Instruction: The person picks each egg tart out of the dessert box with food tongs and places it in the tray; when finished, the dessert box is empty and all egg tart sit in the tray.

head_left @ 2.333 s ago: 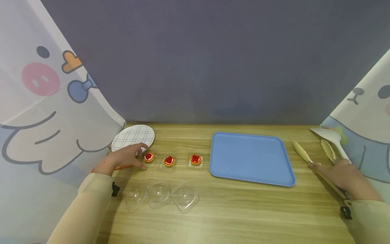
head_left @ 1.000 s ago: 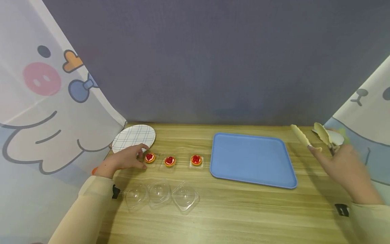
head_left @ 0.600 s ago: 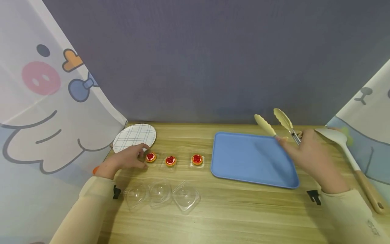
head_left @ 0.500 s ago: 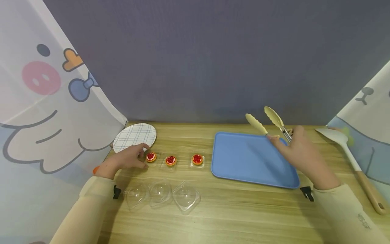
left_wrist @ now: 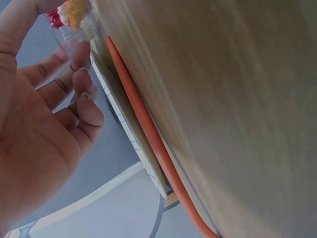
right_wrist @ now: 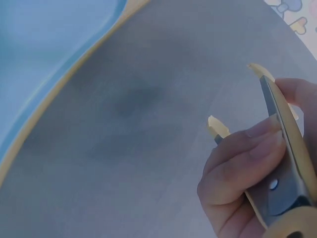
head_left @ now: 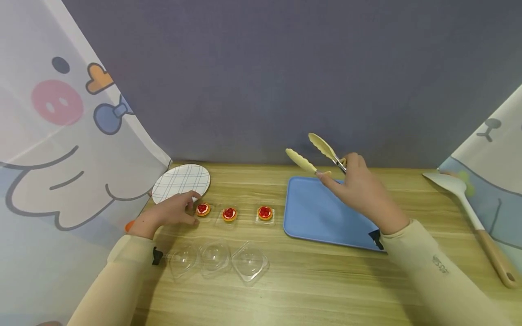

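Note:
My left hand [head_left: 175, 209] is at the leftmost fruit tart [head_left: 203, 209], a small yellow shell with red topping. In the left wrist view its thumb and fingertips grip the edge of the clear plastic base [left_wrist: 74, 35] under that tart. Two similar tarts, a middle one [head_left: 229, 214] and a right one [head_left: 265, 213], sit on clear bases to the right. My right hand [head_left: 360, 190] grips metal tongs [right_wrist: 277, 183] with cream tips [head_left: 301, 159], raised over the blue tray [head_left: 318, 217]. The tongs' arms are spread with nothing between them.
Three clear domed lids lie in front of the tarts, the rightmost lid [head_left: 248, 260] tilted like a diamond. A checked plate [head_left: 181, 181] stands behind my left hand, beside an orange-edged thing [left_wrist: 148, 124]. A white spatula with wooden handle [head_left: 489, 253] lies far right.
My right hand has lifted the tongs off the table at the right and carried them left, over the blue tray. My left hand has stayed at the leftmost tart.

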